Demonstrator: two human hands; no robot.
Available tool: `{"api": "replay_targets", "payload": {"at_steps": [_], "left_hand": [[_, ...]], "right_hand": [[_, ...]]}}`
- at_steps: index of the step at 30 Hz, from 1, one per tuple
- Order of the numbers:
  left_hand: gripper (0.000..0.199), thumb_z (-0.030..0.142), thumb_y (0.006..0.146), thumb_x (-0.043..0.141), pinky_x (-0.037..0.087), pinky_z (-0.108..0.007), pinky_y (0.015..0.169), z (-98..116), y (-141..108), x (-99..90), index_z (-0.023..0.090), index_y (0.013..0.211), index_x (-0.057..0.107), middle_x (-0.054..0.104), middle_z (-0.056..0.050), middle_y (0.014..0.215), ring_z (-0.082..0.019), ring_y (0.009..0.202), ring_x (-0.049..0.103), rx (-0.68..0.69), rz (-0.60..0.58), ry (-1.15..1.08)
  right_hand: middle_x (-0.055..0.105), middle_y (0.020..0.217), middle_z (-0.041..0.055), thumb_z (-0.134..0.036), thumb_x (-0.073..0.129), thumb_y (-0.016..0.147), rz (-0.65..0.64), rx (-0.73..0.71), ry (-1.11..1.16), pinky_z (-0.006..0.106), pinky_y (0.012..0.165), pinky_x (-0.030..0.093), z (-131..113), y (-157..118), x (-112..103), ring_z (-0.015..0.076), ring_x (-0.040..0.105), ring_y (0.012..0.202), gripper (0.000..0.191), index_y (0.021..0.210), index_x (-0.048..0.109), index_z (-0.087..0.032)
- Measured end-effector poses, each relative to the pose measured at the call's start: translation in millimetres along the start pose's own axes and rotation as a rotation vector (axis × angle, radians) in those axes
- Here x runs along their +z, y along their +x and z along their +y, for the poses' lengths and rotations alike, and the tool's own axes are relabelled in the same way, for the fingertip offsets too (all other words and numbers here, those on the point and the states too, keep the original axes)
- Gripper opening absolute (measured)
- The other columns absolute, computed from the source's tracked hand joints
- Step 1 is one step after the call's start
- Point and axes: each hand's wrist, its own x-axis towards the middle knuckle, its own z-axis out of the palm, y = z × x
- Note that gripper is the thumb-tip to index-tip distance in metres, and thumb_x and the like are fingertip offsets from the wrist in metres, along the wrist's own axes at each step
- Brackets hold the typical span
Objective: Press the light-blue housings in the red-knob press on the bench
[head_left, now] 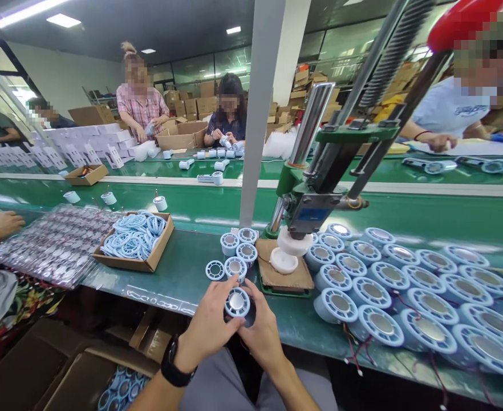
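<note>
Green bench (183,274) carries cardboard box of rings (134,242); hand press (303,211); rows of round housings (405,285).

The left hand (211,325) and right hand (262,334) cover the round part's (237,302) lower body. The press's (320,188) red handle (461,23) runs past the top edge. The rows of housings (426,297) are cut off at the right edge.
</note>
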Motion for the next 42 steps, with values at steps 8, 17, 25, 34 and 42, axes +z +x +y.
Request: {"api": "replay_targets", "payload": {"at_steps": [8, 17, 25, 34, 42], "left_hand": [[0.079, 0.005, 0.070, 0.062, 0.041, -0.048, 0.112, -2, -4, 8.6, 0.028, 0.143, 0.044, 0.058, -0.008, 0.133, -0.027, 0.127, 0.051, -0.109, 0.074, -0.142], [0.065, 0.020, 0.087, 0.055, 0.036, -0.049, 0.117, -24, -13, 28.9, 0.021, 0.148, 0.035, 0.041, -0.013, 0.153, -0.028, 0.141, 0.040, -0.058, 0.035, -0.167], [0.057, 0.020, 0.072, 0.071, 0.048, -0.042, 0.104, 3, 4, 6.3, 0.019, 0.127, 0.059, 0.067, -0.009, 0.126, -0.028, 0.116, 0.062, -0.142, 0.052, -0.199], [0.054, 0.019, 0.066, 0.079, 0.051, -0.041, 0.096, 49, 118, 18.2, 0.014, 0.117, 0.064, 0.071, -0.011, 0.112, -0.027, 0.101, 0.067, -0.016, 0.066, -0.225], [0.050, 0.015, 0.065, 0.078, 0.049, -0.041, 0.097, 48, 158, 56.9, 0.012, 0.113, 0.064, 0.072, -0.010, 0.112, -0.027, 0.104, 0.066, 0.039, -0.128, -0.571]], "right_hand": [[0.063, 0.123, 0.0090, -0.018, 0.061, 0.079, -0.003, -0.019, 0.001, 0.032, 0.096, 0.054, -1, 1, -2, 0.0201, 0.063, 0.111, 0.076, 0.149, 0.031, -0.020], [0.053, 0.135, 0.0125, -0.006, 0.053, 0.081, -0.190, -0.110, -0.113, 0.041, 0.101, 0.053, -5, 1, -10, 0.0239, 0.055, 0.122, 0.078, 0.153, 0.031, -0.024], [0.054, 0.135, 0.0116, -0.016, 0.058, 0.087, -0.049, -0.399, -0.346, 0.038, 0.105, 0.053, -72, 85, -139, 0.0225, 0.055, 0.126, 0.067, 0.150, 0.036, -0.021], [0.056, 0.118, 0.0219, -0.030, 0.007, 0.078, 0.337, -0.215, -0.453, 0.018, 0.069, 0.038, -163, 319, -266, 0.0167, 0.059, 0.105, 0.074, 0.099, 0.048, 0.027], [0.070, 0.078, 0.0113, -0.014, 0.037, 0.092, 0.349, -0.242, -0.233, 0.006, 0.047, 0.034, -132, 343, -251, -0.0017, 0.057, 0.045, 0.034, 0.101, 0.062, 0.008]]}}
